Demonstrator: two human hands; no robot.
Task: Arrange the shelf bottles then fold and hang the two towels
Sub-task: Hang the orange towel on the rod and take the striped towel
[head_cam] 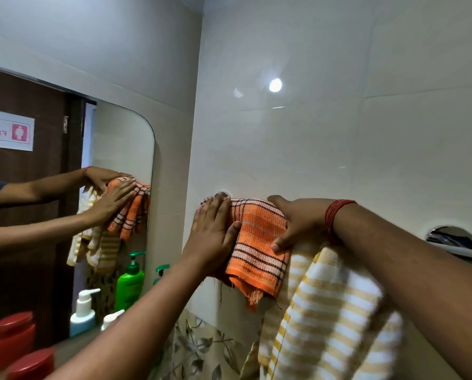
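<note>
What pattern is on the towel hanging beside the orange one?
Yellow and white stripes on that towel, clearest in the head view.

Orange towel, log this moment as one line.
stage: hanging towels | left hand flat on orange checked towel | right hand grips its top | yellow striped towel hangs beside

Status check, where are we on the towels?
Copy: left hand flat on orange towel, right hand gripping it. Beside it, striped towel hung. Nothing blocking.
</note>
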